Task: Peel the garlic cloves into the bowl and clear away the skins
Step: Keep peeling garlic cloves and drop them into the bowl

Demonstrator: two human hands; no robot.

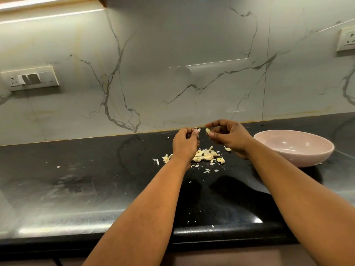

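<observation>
Nearest, just below and between the two wrists on the black counter: a heap of garlic cloves and skins, with loose flakes scattered toward the near edge and one stray scrap lying well off to the left

Above that heap, lifted clear of the counter: left hand, fingers curled, pinching a pale scrap of skin at the fingertips; right hand, thumb and forefinger curled round a small clove that looks bare, or nearly so. Clove and scrap close together but apart, a narrow gap between, so probably skin just parted from clove. Long axis of the clove roughly upright in the pinch

Just beyond and to the outside of the right hand: pink bowl, standing close by the right wrist, inside looking empty from here. Bowl on the side of the clove-holding hand, so likely a short sideways carry to the right and a release over the rim; no crossing of arms called for. Left hand nearer the heap, well placed to drop the scrap there

Farthest: marble wall behind the counter, with a switch plate off beyond the left hand
</observation>
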